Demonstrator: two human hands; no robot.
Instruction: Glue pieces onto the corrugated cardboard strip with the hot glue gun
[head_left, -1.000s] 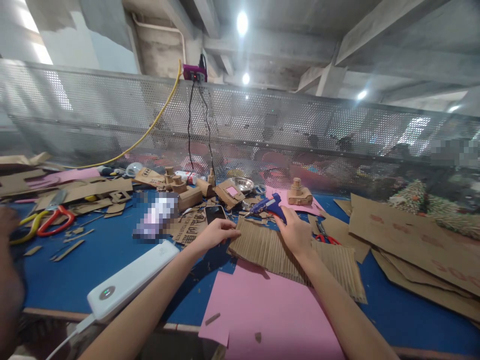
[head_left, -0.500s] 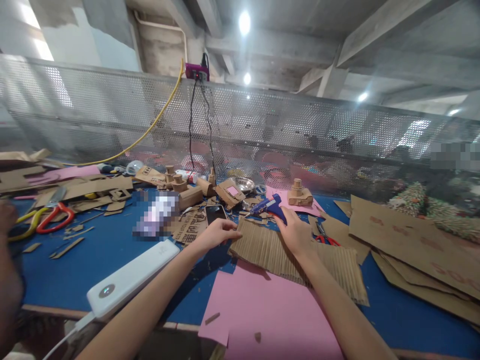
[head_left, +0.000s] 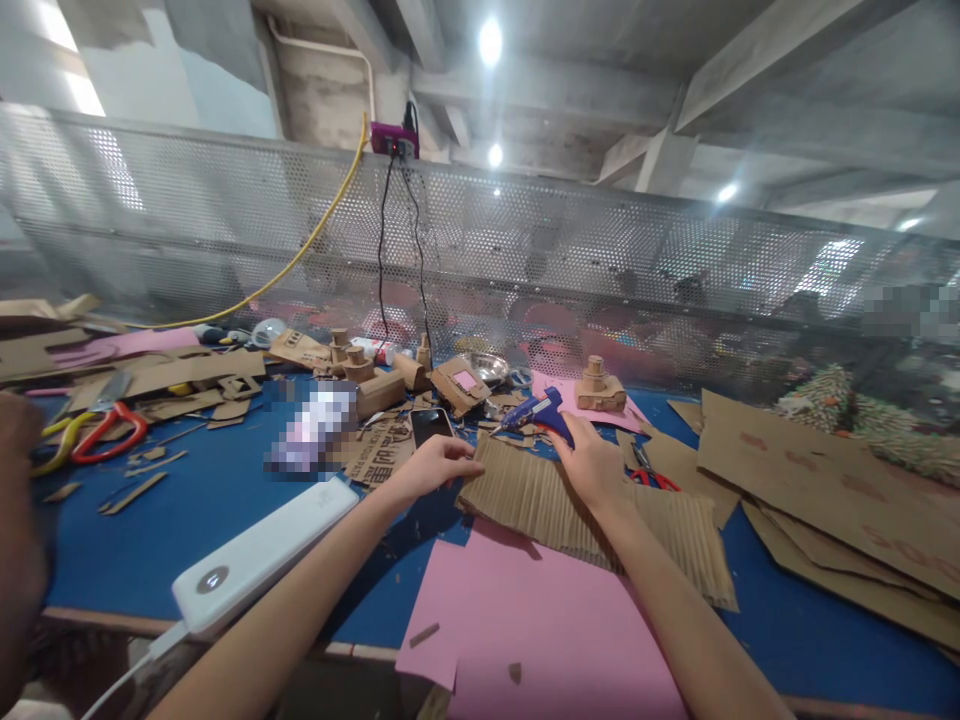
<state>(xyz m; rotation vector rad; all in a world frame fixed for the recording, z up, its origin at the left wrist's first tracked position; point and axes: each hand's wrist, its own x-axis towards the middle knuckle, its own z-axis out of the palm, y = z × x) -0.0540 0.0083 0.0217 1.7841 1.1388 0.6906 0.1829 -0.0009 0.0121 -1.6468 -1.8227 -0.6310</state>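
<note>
My right hand (head_left: pixel 596 465) is wrapped round the handle of a blue hot glue gun (head_left: pixel 536 412), its nozzle pointing left and down near the upper left corner of a corrugated cardboard sheet (head_left: pixel 532 495). That ribbed sheet lies partly over pink paper (head_left: pixel 547 620), and my right forearm crosses above it. My left hand (head_left: pixel 442 468) is at the sheet's left edge with thumb and fingers closed on that corner. A dark phone (head_left: pixel 431 425) lies just behind my left hand.
A white power bank (head_left: pixel 262 555) with a cable lies left. Red-and-yellow-handled scissors (head_left: pixel 112 430) lie near another person's arm (head_left: pixel 19 540). Flat cardboard (head_left: pixel 832 480) is stacked right; a small cardboard model (head_left: pixel 600 388) stands behind. Perforated metal (head_left: pixel 600 260) borders the table's back.
Both hands, the glue gun and the corrugated sheet keep nearly the same places. The other person's arm at the left edge has shifted slightly.
</note>
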